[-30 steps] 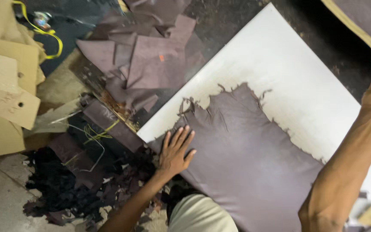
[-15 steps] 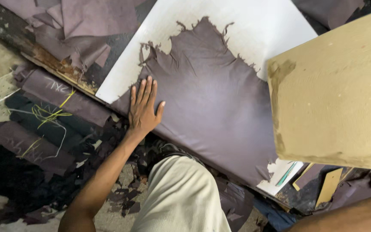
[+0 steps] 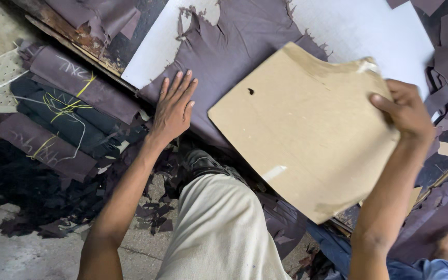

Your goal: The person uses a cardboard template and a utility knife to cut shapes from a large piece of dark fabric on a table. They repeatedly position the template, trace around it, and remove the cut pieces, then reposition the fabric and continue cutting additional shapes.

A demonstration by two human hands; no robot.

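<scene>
Head view: a person leans over a white surface [image 3: 379, 31] where a dark purple leather hide [image 3: 234, 52] lies spread, its edges ragged.
Left hand: the left hand [image 3: 175, 106] lies flat on the hide near its lower left edge, fingers straight and together, palm down; it grips nothing, it only presses.
Right hand: the right hand [image 3: 405, 111] pinches the upper right corner of a tan cardboard pattern [image 3: 302, 135], thumb on top and the fingers curled behind.
Pattern position: the card hangs tilted above the hide, its lower corner out past the surface edge and over the person's pale trouser leg [image 3: 219, 233]; it is not yet flat on the leather.
Relation to the grip: the card's left edge sits just beside the left fingertips, apart from them, while the right grip is at the far corner.
Doing it well: by my judgement the hide should be kept taut under the flat palm, and the card laid down clear of the torn margins.
Around: rolled leather bundles [image 3: 63, 103] tied with yellow cord lie to the left, above dark scraps on the floor [image 3: 6, 249].
</scene>
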